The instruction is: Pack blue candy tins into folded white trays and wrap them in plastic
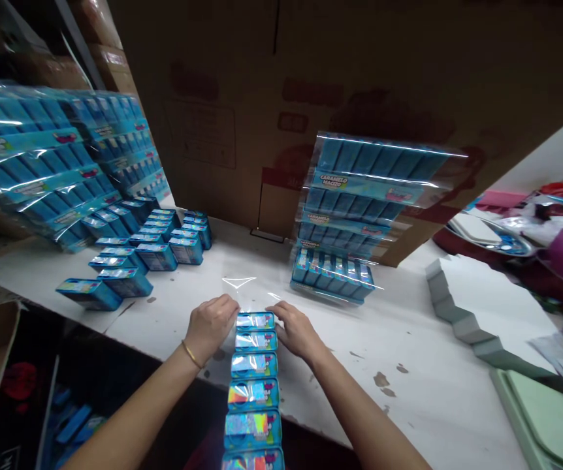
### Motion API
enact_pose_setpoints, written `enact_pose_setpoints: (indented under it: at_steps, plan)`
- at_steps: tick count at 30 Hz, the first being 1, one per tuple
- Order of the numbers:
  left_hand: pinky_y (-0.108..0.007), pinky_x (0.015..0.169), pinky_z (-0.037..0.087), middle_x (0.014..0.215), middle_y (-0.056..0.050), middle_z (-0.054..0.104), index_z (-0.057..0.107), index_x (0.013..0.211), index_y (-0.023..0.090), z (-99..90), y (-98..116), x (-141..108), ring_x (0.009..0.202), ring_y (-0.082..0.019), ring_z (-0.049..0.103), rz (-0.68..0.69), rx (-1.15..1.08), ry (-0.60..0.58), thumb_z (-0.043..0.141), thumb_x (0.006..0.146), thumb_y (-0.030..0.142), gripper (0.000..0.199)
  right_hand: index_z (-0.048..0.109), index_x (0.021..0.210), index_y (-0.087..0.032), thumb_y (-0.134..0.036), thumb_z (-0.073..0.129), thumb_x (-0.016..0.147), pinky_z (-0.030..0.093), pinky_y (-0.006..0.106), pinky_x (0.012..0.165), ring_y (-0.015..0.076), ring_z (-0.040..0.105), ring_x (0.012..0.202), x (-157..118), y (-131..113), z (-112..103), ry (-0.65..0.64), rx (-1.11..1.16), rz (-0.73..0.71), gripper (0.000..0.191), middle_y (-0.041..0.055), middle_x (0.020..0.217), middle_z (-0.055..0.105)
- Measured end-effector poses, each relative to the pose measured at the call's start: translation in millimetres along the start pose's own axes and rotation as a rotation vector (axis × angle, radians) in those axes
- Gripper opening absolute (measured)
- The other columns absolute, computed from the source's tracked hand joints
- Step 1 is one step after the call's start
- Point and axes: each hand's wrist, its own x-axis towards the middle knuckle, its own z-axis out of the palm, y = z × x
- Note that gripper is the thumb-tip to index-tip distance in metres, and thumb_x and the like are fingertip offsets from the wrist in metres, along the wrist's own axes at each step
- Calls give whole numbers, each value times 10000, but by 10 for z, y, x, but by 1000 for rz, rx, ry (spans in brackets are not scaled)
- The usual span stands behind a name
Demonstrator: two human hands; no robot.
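Note:
A row of several small blue candy boxes with shiny labels runs from the bottom of the view over the table's front edge. At the row's far left corner, my left hand, with a bangle on its wrist, is closed in a pinch. My right hand is curled at the far right corner, its fingertips close to the end box. Glints just beyond the row show clear plastic film, and both hands appear to grip its edges. The exact contact under the fingertips is hard to make out.
Loose blue boxes stand on the white table at left, before wrapped stacks. Another wrapped stack leans on a large cardboard box. White folded card and a pale green case lie right.

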Motion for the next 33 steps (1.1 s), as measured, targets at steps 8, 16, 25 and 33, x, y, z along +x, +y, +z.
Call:
enact_pose_setpoints:
  at_steps: [8, 16, 25, 33]
  plan:
    - [-253, 582, 333, 751, -10, 598, 582, 755, 205, -23, -2, 24, 683, -142, 541, 0, 16, -23, 397, 847, 276, 219, 556, 973, -196, -142, 425, 807, 373, 277, 715, 177, 485, 828, -61, 43, 202, 95, -186, 28, 219, 59, 901, 559]
    - [-271, 624, 366, 704, -27, 579, 576, 709, 188, -44, 61, -64, 691, -155, 534, 80, 56, 5, 391, 850, 226, 235, 590, 746, -211, -178, 418, 819, 344, 211, 613, 123, 535, 699, 48, -101, -21, 171, -22, 140, 190, 9, 760, 590]
    - [-272, 714, 469, 848, -72, 636, 558, 941, 153, 138, -37, -534, 794, -166, 591, 255, -99, 348, 531, 772, 119, 174, 564, 912, -169, -140, 396, 837, 347, 262, 618, 147, 508, 662, -368, -212, 133, 451, -299, -176, 186, 48, 718, 581]
    - [-281, 718, 495, 813, -66, 632, 519, 926, 159, 382, 5, -748, 790, -162, 601, 187, -239, 406, 528, 770, 86, 173, 521, 946, -150, -138, 435, 823, 361, 278, 612, 151, 503, 671, -466, -124, 369, 599, -272, -248, 150, 48, 724, 572]
